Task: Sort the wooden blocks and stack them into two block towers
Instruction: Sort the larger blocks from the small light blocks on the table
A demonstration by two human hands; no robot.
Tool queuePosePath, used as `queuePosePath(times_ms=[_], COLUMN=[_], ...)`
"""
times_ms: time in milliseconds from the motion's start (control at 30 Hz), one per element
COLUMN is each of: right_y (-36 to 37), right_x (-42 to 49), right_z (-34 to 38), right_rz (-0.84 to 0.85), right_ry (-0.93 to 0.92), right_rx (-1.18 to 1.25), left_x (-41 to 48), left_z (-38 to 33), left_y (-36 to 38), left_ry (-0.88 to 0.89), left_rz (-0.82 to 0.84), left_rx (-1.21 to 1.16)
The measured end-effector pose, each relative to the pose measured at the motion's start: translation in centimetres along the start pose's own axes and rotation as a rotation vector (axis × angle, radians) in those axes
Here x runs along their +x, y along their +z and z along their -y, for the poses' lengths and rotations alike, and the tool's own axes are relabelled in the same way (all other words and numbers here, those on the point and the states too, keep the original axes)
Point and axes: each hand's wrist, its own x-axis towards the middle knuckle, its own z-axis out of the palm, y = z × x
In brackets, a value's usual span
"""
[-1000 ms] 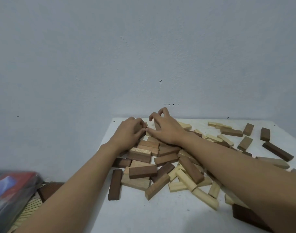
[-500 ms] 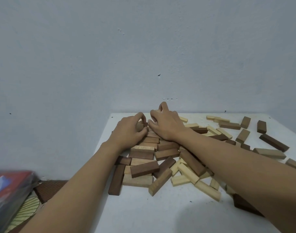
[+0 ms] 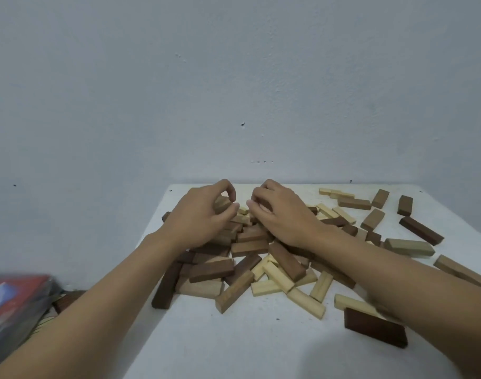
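Wooden blocks (image 3: 250,253) lie in one mixed heap mid-bench, w/ dark, mid-brown & pale all jumbled. No tower begun and no sorted groups yet, so the step in hand looks like the sort, very early.

At the heap's 12 o'clock end, left hand (image 3: 204,218) pinches a tan block (image 3: 220,205) btwn thumb & curled fingers. Right hand (image 3: 284,214) sits just beside it at 3 o'clock, fingers curled down on the heap top. Whether it holds a block I can't tell, as the knuckles hide it.

Loose strays spread out to 2–3 o'clock of the heap. Pale blocks (image 3: 277,277) cluster at its 5 o'clock, and a dark block (image 3: 376,330) lies apart further that way.

Nxt move prob. needs the tan block lifted clear w/o dragging neighbours, then set on bare bench (image 3: 234,348) at 6 o'clock to start a colour group.

A blurred red-blue packet (image 3: 12,302) sits off the bench at 8 o'clock.
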Motion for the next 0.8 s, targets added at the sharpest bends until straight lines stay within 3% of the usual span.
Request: queuePosePath(times_ms=[167, 467, 700, 800], right_y=[-1.9, -3.7, -3.3, -3.0], right_x=[-4.6, -7.1, -6.4, -6.9], right_z=[-0.6, -0.6, -0.4, 0.0], right_rz=[0.217, 0.533, 0.455, 0.43], right_ry=[-0.082, -0.125, -0.18, -0.153], right_rx=[-0.086, -0.22, -0.269, -0.253], left_x=[-3.4, -5.1, -4.9, -5.2], left_z=[-1.6, -2.1, -2.8, -3.1], left_y=[1.4, 2.0, 1.0, 0.6], left_ry=[0.036, 0.015, 0.004, 0.084], left_rz=[0.007, 0.13, 0.077, 0.187], left_rx=[0.184, 0.217, 0.08, 0.149])
